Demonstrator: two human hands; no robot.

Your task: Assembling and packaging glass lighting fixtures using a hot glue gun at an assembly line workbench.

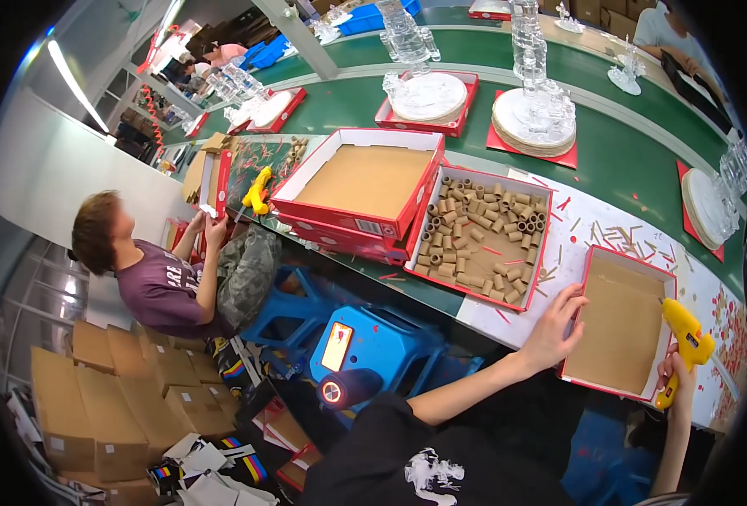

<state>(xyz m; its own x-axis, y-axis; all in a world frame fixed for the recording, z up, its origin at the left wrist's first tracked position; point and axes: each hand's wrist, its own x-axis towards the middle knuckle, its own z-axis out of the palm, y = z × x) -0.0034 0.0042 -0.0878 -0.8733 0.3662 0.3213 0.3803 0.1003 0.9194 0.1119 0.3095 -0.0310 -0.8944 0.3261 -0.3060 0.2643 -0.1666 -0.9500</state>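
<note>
In front of me, a shallow red cardboard box [622, 325] with white inner walls and a brown bottom lies open on the white-covered table. My left hand [555, 329] grips the left wall of that box, fingers over its edge. A yellow hot glue gun [685, 333] is in my right hand [678, 384], which is closed round its handle. The gun's nozzle points left over the box's right wall. To the left of this box, a larger red box [550, 244] holds many short brown cardboard tubes [475, 240].
Stacked red boxes [357, 177] stand left of the tubes. Brown and red scraps [622, 240] litter the table. Red bases with clear plastic figures [534, 122] rest on a green conveyor [340, 101]. Another person [158, 270] sits left, near blue stools [373, 337] and a second yellow glue gun [258, 191].
</note>
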